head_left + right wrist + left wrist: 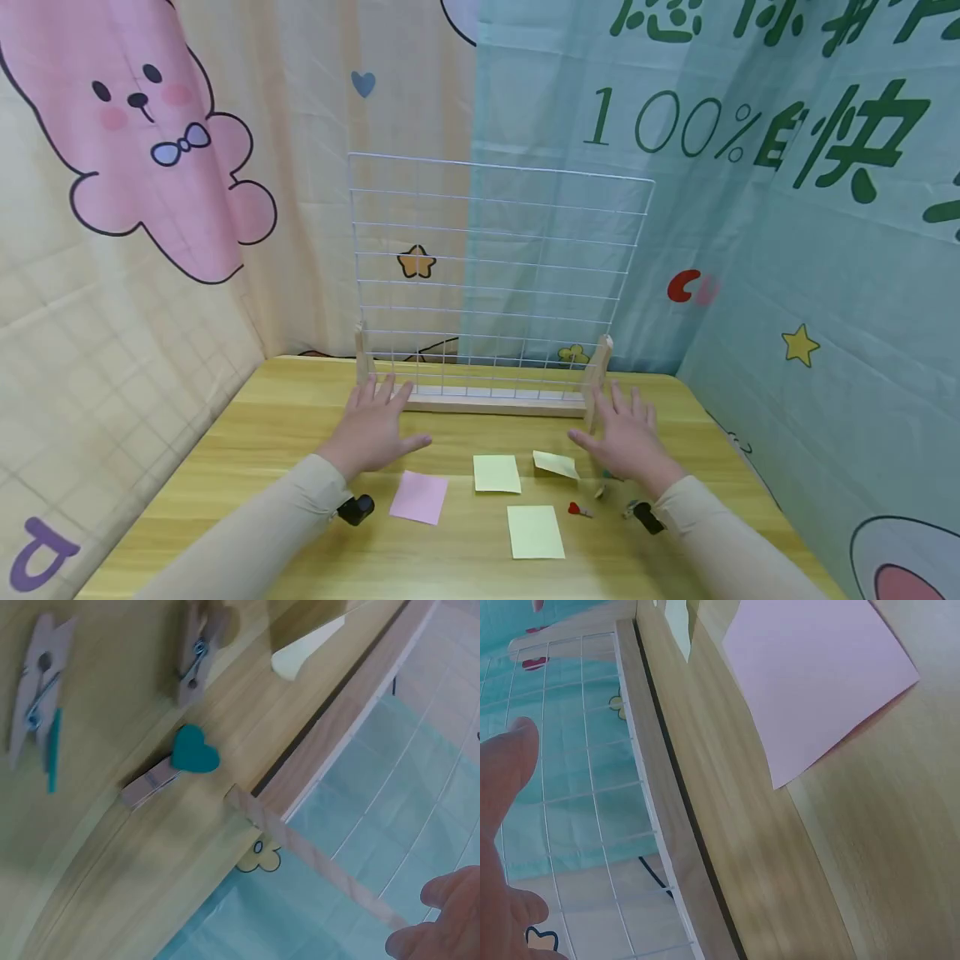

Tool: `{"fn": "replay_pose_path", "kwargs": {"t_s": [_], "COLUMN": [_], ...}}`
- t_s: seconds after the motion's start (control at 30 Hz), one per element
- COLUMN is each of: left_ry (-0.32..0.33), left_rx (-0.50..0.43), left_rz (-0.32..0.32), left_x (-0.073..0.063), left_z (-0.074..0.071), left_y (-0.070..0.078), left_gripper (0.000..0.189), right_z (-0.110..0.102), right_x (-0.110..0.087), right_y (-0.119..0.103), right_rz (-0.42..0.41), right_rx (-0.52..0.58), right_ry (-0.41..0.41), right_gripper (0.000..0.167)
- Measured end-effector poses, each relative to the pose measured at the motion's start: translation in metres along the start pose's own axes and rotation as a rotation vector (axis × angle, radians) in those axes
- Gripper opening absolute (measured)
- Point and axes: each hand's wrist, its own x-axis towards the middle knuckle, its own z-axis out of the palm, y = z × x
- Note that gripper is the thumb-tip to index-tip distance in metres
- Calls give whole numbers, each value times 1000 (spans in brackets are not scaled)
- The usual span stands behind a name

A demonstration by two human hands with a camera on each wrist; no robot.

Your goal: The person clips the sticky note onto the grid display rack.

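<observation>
A white wire grid [502,167] stands upright in a wooden base [495,406] at the back of the table. My left hand [372,427] reaches toward the base's left end, fingers spread and straight, holding nothing. At the opposite end my right hand [624,433] is spread too, its fingertips overlapping the wooden upright [597,360] in the head view. In front of the base lie a pink sticky note [418,497] and three pale yellow ones, among them a flat one [497,474] and a curled one [555,464].
Small wooden clothespins lie by my right wrist: one with a teal heart [195,751], one with a red heart [575,508], others nearby [199,656]. Printed curtains [300,208] enclose the wooden table [277,425] at the back and sides.
</observation>
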Motion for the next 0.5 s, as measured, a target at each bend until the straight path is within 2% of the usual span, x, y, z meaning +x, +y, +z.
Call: {"fn": "replay_pose_path", "kwargs": {"t_s": [0.33, 0.5], "left_ry": [-12, -18], "left_rx": [10, 8], "left_rz": [-9, 1], "left_x": [-10, -15], "left_z": [-1, 3], "left_y": [-12, -19], "left_gripper": [108, 106], "right_z": [-1, 0], "right_x": [-5, -11], "right_y": [30, 46], "right_rz": [13, 4], "right_rx": [-46, -59], "right_ry": [-21, -48], "right_gripper": [107, 97]}}
